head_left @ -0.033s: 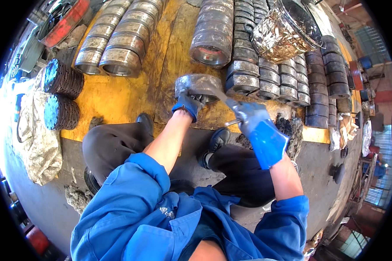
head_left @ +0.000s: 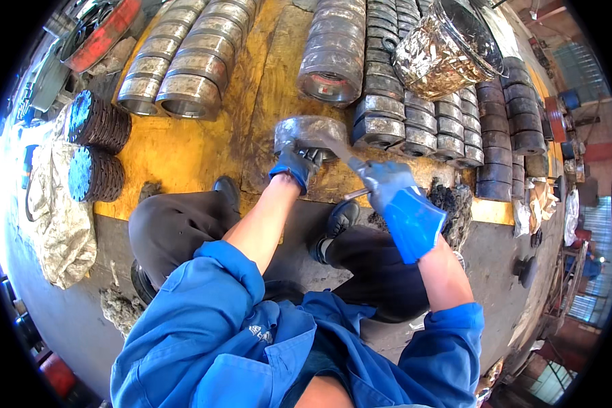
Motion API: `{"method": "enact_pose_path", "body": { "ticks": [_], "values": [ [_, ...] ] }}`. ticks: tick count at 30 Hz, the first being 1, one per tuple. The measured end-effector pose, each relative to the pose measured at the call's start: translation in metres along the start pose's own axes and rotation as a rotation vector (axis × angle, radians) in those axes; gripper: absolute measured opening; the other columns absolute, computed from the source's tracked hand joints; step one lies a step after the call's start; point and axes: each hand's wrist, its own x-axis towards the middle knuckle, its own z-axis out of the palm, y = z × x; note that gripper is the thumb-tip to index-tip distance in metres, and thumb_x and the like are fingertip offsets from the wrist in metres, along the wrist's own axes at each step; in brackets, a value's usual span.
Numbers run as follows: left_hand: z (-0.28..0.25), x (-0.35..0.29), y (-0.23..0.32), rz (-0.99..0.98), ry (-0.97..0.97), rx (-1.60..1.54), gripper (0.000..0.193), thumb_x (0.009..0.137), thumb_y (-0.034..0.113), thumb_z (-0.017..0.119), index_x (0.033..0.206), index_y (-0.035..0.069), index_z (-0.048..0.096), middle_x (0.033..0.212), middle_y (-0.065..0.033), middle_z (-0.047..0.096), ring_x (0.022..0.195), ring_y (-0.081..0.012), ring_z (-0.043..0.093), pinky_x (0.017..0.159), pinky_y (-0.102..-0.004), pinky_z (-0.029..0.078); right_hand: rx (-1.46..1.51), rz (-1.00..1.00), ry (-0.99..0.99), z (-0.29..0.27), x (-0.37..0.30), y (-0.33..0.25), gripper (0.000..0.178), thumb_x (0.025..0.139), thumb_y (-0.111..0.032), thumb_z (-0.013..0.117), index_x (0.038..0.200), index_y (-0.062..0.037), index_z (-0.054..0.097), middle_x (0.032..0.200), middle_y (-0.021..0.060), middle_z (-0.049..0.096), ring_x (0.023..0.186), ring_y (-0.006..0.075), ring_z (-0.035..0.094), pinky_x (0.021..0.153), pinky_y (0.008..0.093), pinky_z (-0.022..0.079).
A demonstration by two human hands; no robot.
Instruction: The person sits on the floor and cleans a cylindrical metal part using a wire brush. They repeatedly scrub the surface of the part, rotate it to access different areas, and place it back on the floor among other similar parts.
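Observation:
A thick metal ring [head_left: 311, 128], grey and scuffed, stands on the yellow wooden boards in front of me. My left hand [head_left: 296, 168], in a blue glove with dark, dirty fingers, grips the ring's near rim. My right hand [head_left: 390, 187], in a longer blue glove with a grey palm area, is closed around a flat grey tool [head_left: 345, 153]. The tool slants up and left, and its far end reaches the ring's right side. Motion blur hides its exact kind. A short rod end [head_left: 355, 194] sticks out below the right hand.
Rows of metal rings [head_left: 190, 75] lie left, more rings [head_left: 330, 68] ahead, and narrower ones [head_left: 381, 119] right. A bucket [head_left: 432, 58] of shavings stands on them. Blue-topped stacks of plates [head_left: 95, 175] and a whitish sack [head_left: 60, 217] sit left. Grey fibre waste [head_left: 453, 204] lies right.
My right hand has shifted slightly left with the tool. My left hand and the ring are almost unmoved.

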Motion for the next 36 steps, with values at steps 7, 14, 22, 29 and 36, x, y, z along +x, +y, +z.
{"method": "enact_pose_path", "body": {
  "ticks": [7, 14, 22, 29, 36],
  "values": [
    [-0.066, -0.027, 0.010, 0.031, 0.131, 0.288, 0.047, 0.106, 0.049, 0.041, 0.139, 0.017, 0.050, 0.140, -0.0038, 0.059, 0.116, -0.0230, 0.059, 0.094, -0.0392, 0.046, -0.197, -0.083, -0.307, 0.004, 0.054, -0.030, 0.032, 0.093, -0.009, 0.055, 0.125, -0.0048, 0.061, 0.093, 0.0129, 0.073, 0.086, 0.0309, 0.073, 0.064, 0.0403, 0.056],
    [0.098, -0.127, 0.072, 0.514, 0.045, 0.387, 0.042, 0.107, 0.036, 0.044, 0.127, 0.001, 0.056, 0.123, -0.0130, 0.067, 0.100, -0.0203, 0.065, 0.080, -0.0313, 0.053, -0.133, -0.160, -0.326, -0.003, 0.070, -0.022, 0.045, 0.093, -0.008, 0.055, 0.136, 0.0041, 0.051, 0.082, 0.0198, 0.072, 0.074, 0.0347, 0.073, 0.056, 0.0452, 0.055],
    [0.178, -0.204, 0.130, 1.035, -0.246, 0.825, 0.046, 0.104, 0.035, 0.050, 0.132, 0.000, 0.058, 0.140, -0.0197, 0.057, 0.133, -0.0292, 0.052, 0.114, -0.0393, 0.042, -0.363, -0.191, -0.391, 0.007, 0.080, -0.018, 0.058, 0.091, -0.010, 0.056, 0.146, 0.0016, 0.044, 0.088, 0.0220, 0.073, 0.079, 0.0318, 0.075, 0.060, 0.0452, 0.056],
    [0.040, -0.087, 0.096, 1.103, -0.142, 1.534, 0.037, 0.088, 0.026, 0.072, 0.120, 0.007, 0.069, 0.103, -0.0136, 0.075, 0.094, -0.0290, 0.072, 0.083, -0.0405, 0.056, -0.039, -0.067, -0.331, -0.002, 0.078, -0.030, 0.026, 0.095, -0.010, 0.051, 0.115, -0.0008, 0.063, 0.086, 0.0201, 0.069, 0.075, 0.0386, 0.068, 0.065, 0.0451, 0.054],
    [-0.008, -0.090, 0.041, 1.372, -0.091, 2.028, 0.059, 0.085, 0.030, 0.075, 0.138, 0.013, 0.056, 0.131, -0.0174, 0.064, 0.117, -0.0361, 0.063, 0.102, -0.0453, 0.049, 0.014, -0.008, -0.319, -0.004, 0.066, -0.030, 0.044, 0.095, -0.008, 0.051, 0.138, -0.0077, 0.055, 0.087, 0.0249, 0.068, 0.081, 0.0407, 0.069, 0.070, 0.0507, 0.054]
  ]
}}
